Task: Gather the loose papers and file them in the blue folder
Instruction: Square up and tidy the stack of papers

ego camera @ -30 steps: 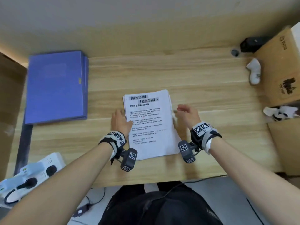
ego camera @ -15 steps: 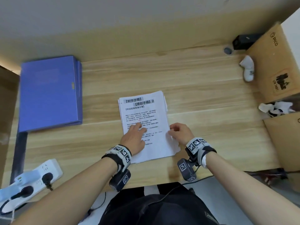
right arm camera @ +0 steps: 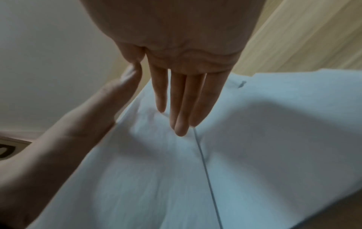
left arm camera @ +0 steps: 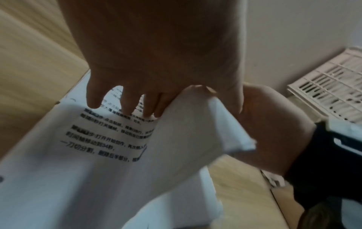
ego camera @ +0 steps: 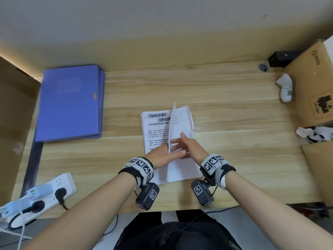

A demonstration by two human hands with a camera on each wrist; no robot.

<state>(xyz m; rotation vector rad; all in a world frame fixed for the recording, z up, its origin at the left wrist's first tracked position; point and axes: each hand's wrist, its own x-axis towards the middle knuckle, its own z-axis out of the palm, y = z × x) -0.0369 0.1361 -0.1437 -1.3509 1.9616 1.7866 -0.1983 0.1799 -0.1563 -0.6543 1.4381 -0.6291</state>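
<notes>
Wooden desk (ego camera: 216,91) against pale wall (ego camera: 126,24)

A light wooden desk (ego camera: 216,91) is stretching across the view, meeting a pale wall at its far edge. At the near left corner, a white power strip (ego camera: 45,192) is lying with black plugs (ego camera: 60,193) sitting in its sockets. A brown cardboard box (ego camera: 313,83) is standing at the right edge. A white controller (ego camera: 285,87) is resting just beside the box. A small black device (ego camera: 282,58) is sitting at the far right corner. A white slatted crate (left arm camera: 333,86) is showing in the left wrist view.
</notes>
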